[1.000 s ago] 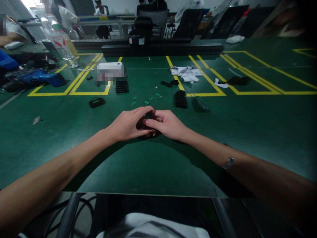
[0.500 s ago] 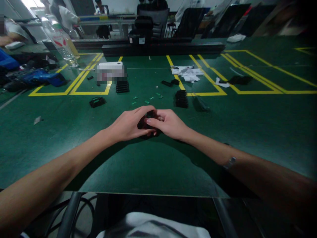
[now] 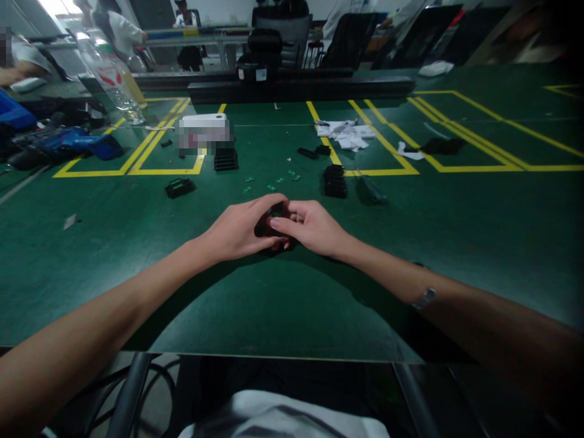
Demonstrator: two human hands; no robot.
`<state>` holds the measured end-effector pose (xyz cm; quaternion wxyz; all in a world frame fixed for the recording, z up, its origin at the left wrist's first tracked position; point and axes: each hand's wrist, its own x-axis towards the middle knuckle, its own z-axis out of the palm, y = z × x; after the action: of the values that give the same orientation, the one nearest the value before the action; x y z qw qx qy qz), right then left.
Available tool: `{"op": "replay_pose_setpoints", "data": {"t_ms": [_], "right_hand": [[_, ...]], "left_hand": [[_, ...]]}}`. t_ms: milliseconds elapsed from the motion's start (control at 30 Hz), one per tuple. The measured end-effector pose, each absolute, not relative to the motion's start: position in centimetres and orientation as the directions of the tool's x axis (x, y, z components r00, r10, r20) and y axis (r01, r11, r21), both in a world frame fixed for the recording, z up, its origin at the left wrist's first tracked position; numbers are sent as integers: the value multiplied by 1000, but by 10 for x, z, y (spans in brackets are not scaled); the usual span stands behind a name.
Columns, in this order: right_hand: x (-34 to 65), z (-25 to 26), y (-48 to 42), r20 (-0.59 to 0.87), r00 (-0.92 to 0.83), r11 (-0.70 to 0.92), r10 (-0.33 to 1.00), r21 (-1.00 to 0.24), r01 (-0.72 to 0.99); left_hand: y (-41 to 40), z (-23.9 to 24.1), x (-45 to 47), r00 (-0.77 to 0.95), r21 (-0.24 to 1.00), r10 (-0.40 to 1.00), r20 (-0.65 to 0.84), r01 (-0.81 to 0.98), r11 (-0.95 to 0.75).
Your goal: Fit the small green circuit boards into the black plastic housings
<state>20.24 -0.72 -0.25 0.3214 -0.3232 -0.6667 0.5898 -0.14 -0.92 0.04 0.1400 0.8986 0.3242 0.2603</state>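
My left hand (image 3: 239, 228) and my right hand (image 3: 314, 228) meet over the table, their fingers curled round a small black plastic part (image 3: 277, 213). Most of that part is hidden by the fingers. The right thumb presses on its near side. Just beyond the hands lie several small green circuit boards (image 3: 272, 187). To their left sits a black plastic case (image 3: 179, 187) with green showing inside. One stack of black cases (image 3: 225, 159) stands at the back left, another black stack (image 3: 334, 181) right of the boards.
The green table (image 3: 274, 316) carries yellow tape outlines. A white device (image 3: 203, 131), a clear bottle (image 3: 112, 85) and a blue tool (image 3: 91, 145) are at the left. Crumpled white cloth or paper (image 3: 349, 135) and a clear plastic bag (image 3: 370, 188) lie right. People are in the background.
Both hands stay in nearly the same place, still closed round the black part. Nothing on the table has visibly moved.
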Motion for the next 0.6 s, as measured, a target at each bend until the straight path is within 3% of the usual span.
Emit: {"op": "replay_pose_setpoints", "data": {"t_ms": [600], "right_hand": [[205, -3, -6, 72, -593, 103, 802, -995, 18]], "left_hand": [[-12, 4, 2, 646, 484, 677, 353, 492, -723]]}}
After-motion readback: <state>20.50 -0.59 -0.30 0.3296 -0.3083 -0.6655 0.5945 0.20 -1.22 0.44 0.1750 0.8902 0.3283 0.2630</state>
